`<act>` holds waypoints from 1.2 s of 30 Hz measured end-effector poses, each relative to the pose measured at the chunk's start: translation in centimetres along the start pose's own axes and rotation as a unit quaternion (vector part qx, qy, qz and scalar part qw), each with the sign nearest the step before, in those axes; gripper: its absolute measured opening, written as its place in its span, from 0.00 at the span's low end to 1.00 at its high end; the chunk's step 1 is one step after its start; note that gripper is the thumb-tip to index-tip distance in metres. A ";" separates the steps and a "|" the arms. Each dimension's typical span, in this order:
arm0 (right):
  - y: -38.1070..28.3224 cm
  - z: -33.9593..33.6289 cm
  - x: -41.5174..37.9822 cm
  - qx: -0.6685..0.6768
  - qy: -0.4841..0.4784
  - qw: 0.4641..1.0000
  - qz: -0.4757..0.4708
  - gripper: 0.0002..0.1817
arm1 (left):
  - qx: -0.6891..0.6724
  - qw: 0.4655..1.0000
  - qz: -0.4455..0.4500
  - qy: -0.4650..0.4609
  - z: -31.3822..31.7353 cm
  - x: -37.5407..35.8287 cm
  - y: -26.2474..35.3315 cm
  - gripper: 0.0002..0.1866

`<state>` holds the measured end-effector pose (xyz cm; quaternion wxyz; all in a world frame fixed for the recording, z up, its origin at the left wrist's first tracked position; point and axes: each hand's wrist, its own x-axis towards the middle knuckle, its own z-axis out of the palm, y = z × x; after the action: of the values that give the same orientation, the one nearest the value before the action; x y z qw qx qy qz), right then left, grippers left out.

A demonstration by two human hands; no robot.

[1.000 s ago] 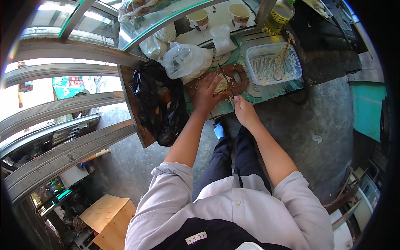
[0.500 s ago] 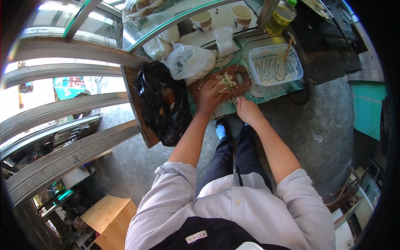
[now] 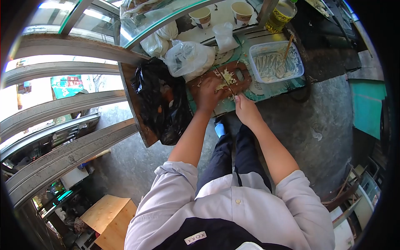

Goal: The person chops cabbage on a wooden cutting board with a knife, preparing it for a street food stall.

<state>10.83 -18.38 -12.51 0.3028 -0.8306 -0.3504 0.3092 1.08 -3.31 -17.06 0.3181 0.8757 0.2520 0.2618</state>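
My right hand [image 3: 247,109] is closed round the handle of a knife. The knife blade [image 3: 227,81] points away from me and lies as a thin dark line across a pile of shredded pale cabbage [image 3: 229,76]. Beneath it is a brown cutting board [image 3: 239,86] with a handle slot at its right end. My left hand [image 3: 208,92] presses on the board just left of the blade. Its fingers are bent together over some of the cabbage, and the fingertips partly hide what they hold.
Right of the board stands a plastic tub [image 3: 276,62] with pale batter and a stick. A white plastic bag [image 3: 190,59] and a black bag [image 3: 163,102] sit to the left. Paper cups [image 3: 242,13] and an oil bottle [image 3: 281,16] stand behind. A glass-and-metal frame [image 3: 166,21] crosses the upper left.
The knife blade now shows plainly across the cabbage, where it was hard to make out before. My right hand has shifted slightly; my left hand stays on the board.
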 end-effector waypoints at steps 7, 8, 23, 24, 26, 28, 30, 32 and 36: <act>0.1 0.2 0.8 -0.076 -0.048 0.995 0.041 0.22 | -0.017 1.000 -0.002 0.018 0.2 0.1 0.0 0.19; 0.1 0.1 0.8 -0.060 -0.051 0.996 0.044 0.22 | 0.002 1.000 0.005 0.004 0.1 0.2 0.0 0.20; 0.3 0.2 -0.2 0.019 -0.020 1.000 0.002 0.20 | -0.016 0.995 0.074 -0.068 -3.1 0.1 -1.6 0.20; 0.2 0.4 -0.3 0.011 -0.015 1.000 0.003 0.20 | -0.008 0.997 0.062 -0.047 -2.8 -0.1 -1.4 0.18; 0.5 1.3 -0.3 -0.003 -0.011 1.000 0.000 0.20 | -0.011 0.998 0.055 -0.040 -2.5 -0.4 -1.2 0.19; 0.2 1.3 0.1 -0.017 -0.007 1.000 -0.001 0.20 | -0.015 0.998 0.048 -0.033 -2.2 -0.6 -1.3 0.19; 0.0 1.0 0.8 -0.059 -0.057 0.996 0.038 0.21 | -0.008 0.999 0.046 -0.019 -2.1 -0.6 -1.1 0.21; 0.2 0.6 1.1 -0.057 -0.057 0.996 0.024 0.21 | -0.012 0.999 0.031 -0.017 -2.4 -0.5 -0.5 0.21; 0.2 -0.2 1.3 -0.026 -0.062 0.997 0.029 0.22 | -0.041 0.998 0.031 0.018 -3.0 0.0 1.0 0.21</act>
<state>11.76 -17.50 -12.94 0.2499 -0.8274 -0.3521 0.3592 -0.52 -2.73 -14.46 0.3412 0.8644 0.2190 0.2974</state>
